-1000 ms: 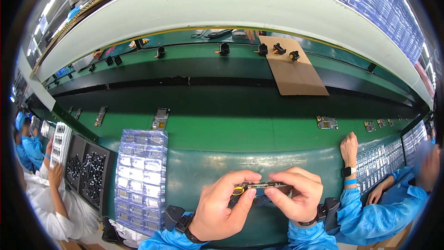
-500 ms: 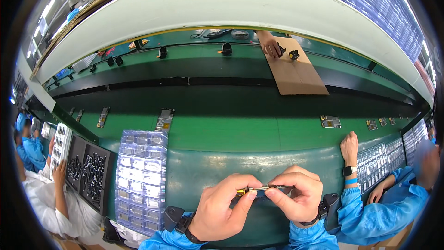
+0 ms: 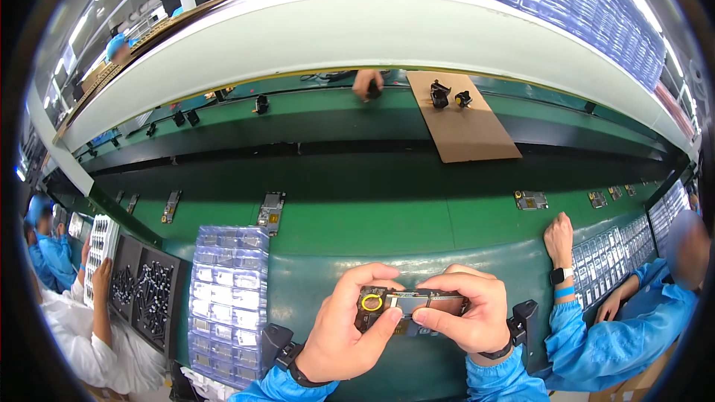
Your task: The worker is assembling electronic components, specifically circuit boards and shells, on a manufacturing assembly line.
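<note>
- To your left, a stack of clear plastic trays (image 3: 229, 305) stands just beside the green work surface's bare stretch (image 3: 309, 272).
- Your left hand (image 3: 339, 335) pinches the left part of the circuit board (image 3: 411, 302), thumb on the face toward you, index finger arched over the top; the other fingers are mostly hidden. The wrist is angled inward, forearm rising from the lower edge.
- The board sits between your hands, above the work surface, its face tipped up toward you, a yellow ring (image 3: 372, 302) at its left end. It looks light, thin and stiff, probably fragile at its mounted parts and perhaps slick; the long edges seem the safest hold.
- Your right hand (image 3: 468, 311) pinches its right part, thumb in front, index finger along the top edge, wrist turned in to mirror the left.
- Farther right, a co-worker's hand (image 3: 558, 238) rests well apart from yours.
</note>
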`<state>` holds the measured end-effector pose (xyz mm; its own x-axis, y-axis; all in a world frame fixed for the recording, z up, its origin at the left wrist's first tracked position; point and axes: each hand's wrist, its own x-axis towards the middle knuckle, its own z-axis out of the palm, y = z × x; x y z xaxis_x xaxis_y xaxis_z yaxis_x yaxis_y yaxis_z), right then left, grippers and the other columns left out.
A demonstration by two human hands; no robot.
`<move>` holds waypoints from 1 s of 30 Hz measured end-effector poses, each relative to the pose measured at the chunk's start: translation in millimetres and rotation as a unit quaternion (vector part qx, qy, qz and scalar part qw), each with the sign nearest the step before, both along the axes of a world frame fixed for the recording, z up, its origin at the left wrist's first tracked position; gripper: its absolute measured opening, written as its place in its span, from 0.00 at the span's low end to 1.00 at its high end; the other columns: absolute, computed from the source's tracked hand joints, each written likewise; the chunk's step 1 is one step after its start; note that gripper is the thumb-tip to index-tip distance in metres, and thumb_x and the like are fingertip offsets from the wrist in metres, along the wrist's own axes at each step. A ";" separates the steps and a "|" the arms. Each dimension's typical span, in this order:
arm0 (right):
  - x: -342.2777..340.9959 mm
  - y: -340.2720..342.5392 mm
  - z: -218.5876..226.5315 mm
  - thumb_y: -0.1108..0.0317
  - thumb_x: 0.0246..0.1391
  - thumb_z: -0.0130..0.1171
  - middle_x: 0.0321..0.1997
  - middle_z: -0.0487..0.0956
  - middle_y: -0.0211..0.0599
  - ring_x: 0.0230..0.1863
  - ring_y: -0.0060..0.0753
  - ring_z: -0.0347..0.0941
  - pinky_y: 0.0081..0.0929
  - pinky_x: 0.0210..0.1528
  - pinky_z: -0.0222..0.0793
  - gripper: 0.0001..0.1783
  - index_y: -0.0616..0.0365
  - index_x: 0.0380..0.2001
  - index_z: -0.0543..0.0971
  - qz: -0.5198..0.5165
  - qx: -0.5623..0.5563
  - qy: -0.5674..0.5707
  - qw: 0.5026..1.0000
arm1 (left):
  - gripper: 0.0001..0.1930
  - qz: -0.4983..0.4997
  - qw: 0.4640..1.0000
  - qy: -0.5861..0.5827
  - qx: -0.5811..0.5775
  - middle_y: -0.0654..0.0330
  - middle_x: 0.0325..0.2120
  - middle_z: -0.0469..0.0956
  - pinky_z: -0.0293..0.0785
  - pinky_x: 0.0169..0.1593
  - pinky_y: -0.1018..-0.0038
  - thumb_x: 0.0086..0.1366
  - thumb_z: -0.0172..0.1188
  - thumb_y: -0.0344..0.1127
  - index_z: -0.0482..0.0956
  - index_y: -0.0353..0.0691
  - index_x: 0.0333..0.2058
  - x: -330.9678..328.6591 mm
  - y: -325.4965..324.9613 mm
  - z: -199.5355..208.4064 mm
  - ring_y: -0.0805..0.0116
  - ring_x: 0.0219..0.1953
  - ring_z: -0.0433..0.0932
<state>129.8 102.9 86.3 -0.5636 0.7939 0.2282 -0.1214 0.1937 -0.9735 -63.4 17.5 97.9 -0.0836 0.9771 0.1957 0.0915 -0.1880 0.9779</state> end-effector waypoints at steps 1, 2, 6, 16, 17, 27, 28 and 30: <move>0.3 0.8 -0.4 0.80 0.51 0.73 0.38 0.81 0.38 0.36 0.23 0.82 0.21 0.38 0.86 0.18 0.67 0.47 0.84 -0.002 -0.001 0.001 1.000 | 0.24 -0.002 1.000 0.001 -0.001 0.55 0.44 0.79 0.74 0.53 0.75 0.67 0.62 0.22 0.64 0.34 0.59 0.4 1.1 -1.1 0.75 0.46 0.77; 0.1 2.4 0.2 0.80 0.51 0.73 0.37 0.81 0.37 0.36 0.22 0.81 0.20 0.37 0.85 0.18 0.67 0.46 0.84 0.001 0.015 0.008 1.000 | 0.24 0.000 1.000 -0.012 0.004 0.55 0.45 0.79 0.74 0.53 0.75 0.67 0.62 0.21 0.64 0.34 0.59 0.9 2.0 -2.5 0.74 0.47 0.77; 3.4 6.6 1.6 0.79 0.51 0.74 0.34 0.82 0.36 0.35 0.21 0.81 0.18 0.36 0.80 0.17 0.67 0.45 0.85 0.010 0.047 0.014 0.999 | 0.22 -0.017 0.998 -0.058 -0.022 0.54 0.46 0.79 0.73 0.55 0.74 0.70 0.59 0.23 0.64 0.34 0.59 0.3 3.2 -4.9 0.72 0.48 0.78; 0.5 -5.0 -1.0 0.76 0.57 0.70 0.40 0.88 0.42 0.40 0.21 0.83 0.20 0.41 0.79 0.14 0.68 0.47 0.85 0.016 -0.071 0.000 0.997 | 0.21 -0.051 0.981 -0.188 -0.011 0.49 0.47 0.78 0.71 0.57 0.71 0.76 0.47 0.25 0.59 0.36 0.65 -9.0 3.7 3.2 0.69 0.51 0.76; -1.5 -6.4 -2.1 0.76 0.58 0.70 0.39 0.88 0.41 0.39 0.21 0.83 0.20 0.41 0.79 0.14 0.68 0.47 0.86 0.015 -0.078 0.009 0.997 | 0.21 -0.034 0.984 -0.175 -0.016 0.46 0.46 0.80 0.73 0.56 0.70 0.76 0.47 0.26 0.59 0.36 0.64 -9.2 3.2 3.8 0.67 0.49 0.79; -3.9 -9.7 -3.6 0.76 0.59 0.69 0.39 0.88 0.41 0.39 0.21 0.82 0.20 0.41 0.79 0.14 0.68 0.48 0.85 0.016 -0.081 0.023 0.996 | 0.21 -0.053 0.974 -0.215 -0.038 0.51 0.46 0.80 0.72 0.54 0.73 0.77 0.47 0.25 0.58 0.37 0.66 -14.4 2.7 5.7 0.71 0.49 0.78; -2.9 -9.5 -3.5 0.76 0.59 0.69 0.39 0.88 0.41 0.39 0.21 0.82 0.20 0.41 0.79 0.14 0.68 0.48 0.85 0.018 -0.081 0.022 0.996 | 0.21 -0.051 0.974 -0.216 -0.038 0.51 0.46 0.80 0.72 0.54 0.73 0.77 0.47 0.25 0.58 0.37 0.66 -13.4 2.9 6.3 0.71 0.49 0.78; -2.3 -9.4 -3.2 0.77 0.58 0.68 0.38 0.88 0.41 0.39 0.21 0.83 0.20 0.41 0.79 0.14 0.69 0.48 0.85 0.019 -0.072 0.021 0.997 | 0.21 -0.030 0.979 -0.194 -0.049 0.44 0.45 0.82 0.75 0.56 0.69 0.76 0.49 0.28 0.59 0.36 0.64 -12.6 3.5 7.6 0.63 0.49 0.82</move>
